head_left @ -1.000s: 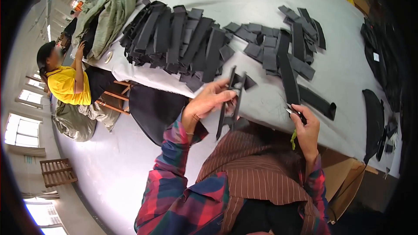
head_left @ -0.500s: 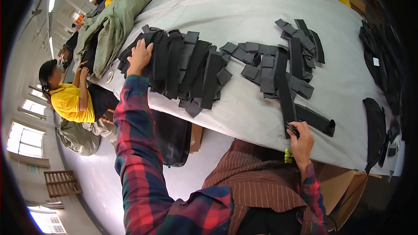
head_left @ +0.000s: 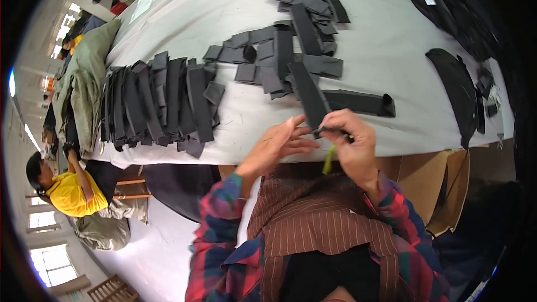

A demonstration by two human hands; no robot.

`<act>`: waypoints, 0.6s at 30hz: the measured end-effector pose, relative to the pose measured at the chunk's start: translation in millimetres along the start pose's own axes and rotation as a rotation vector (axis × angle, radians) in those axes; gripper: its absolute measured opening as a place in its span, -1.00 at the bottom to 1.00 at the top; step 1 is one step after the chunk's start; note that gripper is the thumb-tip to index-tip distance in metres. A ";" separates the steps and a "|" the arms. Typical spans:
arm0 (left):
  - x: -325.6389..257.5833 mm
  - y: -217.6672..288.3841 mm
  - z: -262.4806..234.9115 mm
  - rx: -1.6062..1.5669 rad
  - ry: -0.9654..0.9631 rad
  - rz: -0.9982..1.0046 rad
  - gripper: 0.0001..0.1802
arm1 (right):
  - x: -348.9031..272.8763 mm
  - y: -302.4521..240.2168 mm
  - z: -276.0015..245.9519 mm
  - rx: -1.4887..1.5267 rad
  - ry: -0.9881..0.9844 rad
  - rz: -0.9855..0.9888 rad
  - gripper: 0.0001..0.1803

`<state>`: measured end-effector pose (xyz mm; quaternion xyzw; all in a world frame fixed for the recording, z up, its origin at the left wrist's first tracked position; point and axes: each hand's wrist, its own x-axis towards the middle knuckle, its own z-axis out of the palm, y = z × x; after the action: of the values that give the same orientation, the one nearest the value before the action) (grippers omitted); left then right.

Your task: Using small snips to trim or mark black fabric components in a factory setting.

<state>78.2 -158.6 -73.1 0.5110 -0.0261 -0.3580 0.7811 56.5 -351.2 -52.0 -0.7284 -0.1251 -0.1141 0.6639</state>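
My right hand (head_left: 352, 144) is closed at the near end of a black fabric strip (head_left: 309, 94), which slants up and away over the table. A small dark object shows at those fingers, too hidden to name, and a yellow-green tag (head_left: 329, 160) dangles below. Just left of the strip's end is my left hand (head_left: 277, 144), fingers apart and slightly blurred, with nothing visible in it. Beyond the hands lies a loose heap of black strips and folded pieces (head_left: 268, 56). Another black strip (head_left: 358, 102) with a curled end lies to the right.
A dense row of black strips (head_left: 151, 100) lies at the left of the white-covered table (head_left: 246, 128). Grey-green cloth (head_left: 86, 72) drapes over the far left, where a person in yellow (head_left: 81, 190) works. Black fabric pieces (head_left: 453, 89) lie right; a cardboard box (head_left: 419, 190) stands below.
My left hand has left the row of strips and come right, beside my right hand. The strip's near end is now raised at my right fingers. The view has shifted rightward.
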 end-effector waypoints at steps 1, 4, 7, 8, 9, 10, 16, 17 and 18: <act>15.2 -13.4 13.1 -0.162 0.018 0.035 -0.32 | -5.7 0.6 0.7 -0.039 -0.059 -0.045 -0.82; 36.6 -27.5 43.4 -0.461 0.026 0.153 -0.38 | -29.5 4.1 2.8 -0.122 -0.190 -0.065 -0.80; 37.1 -37.6 40.1 -0.429 0.137 0.155 -0.36 | -35.6 1.7 -5.9 -0.094 -0.338 0.004 -0.75; 33.9 -37.6 34.9 -0.401 0.136 0.151 -0.35 | -35.3 -0.4 -10.4 -0.021 -0.420 0.053 -0.73; 29.3 -33.1 33.3 -0.373 0.131 0.136 -0.33 | -33.7 -1.4 -15.7 0.002 -0.417 0.065 -0.69; 24.2 -28.0 34.0 -0.370 0.129 0.092 -0.30 | -30.4 2.0 -19.6 -0.017 -0.351 0.026 -0.67; 12.4 -30.5 44.7 -0.441 0.216 0.207 -0.33 | -3.7 6.3 -29.6 -0.457 -0.015 -0.089 -0.71; 10.2 -31.3 46.3 -0.441 0.211 0.206 -0.33 | -1.5 10.6 -27.2 -0.508 0.023 -0.126 -0.73; 7.8 -31.9 47.3 -0.445 0.194 0.200 -0.35 | 1.1 12.6 -25.0 -0.511 0.025 -0.128 -0.73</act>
<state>47.8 -207.1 -79.1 0.3534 0.0777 -0.2253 0.9046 61.7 -377.1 -61.2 -0.8615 -0.1297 -0.1927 0.4515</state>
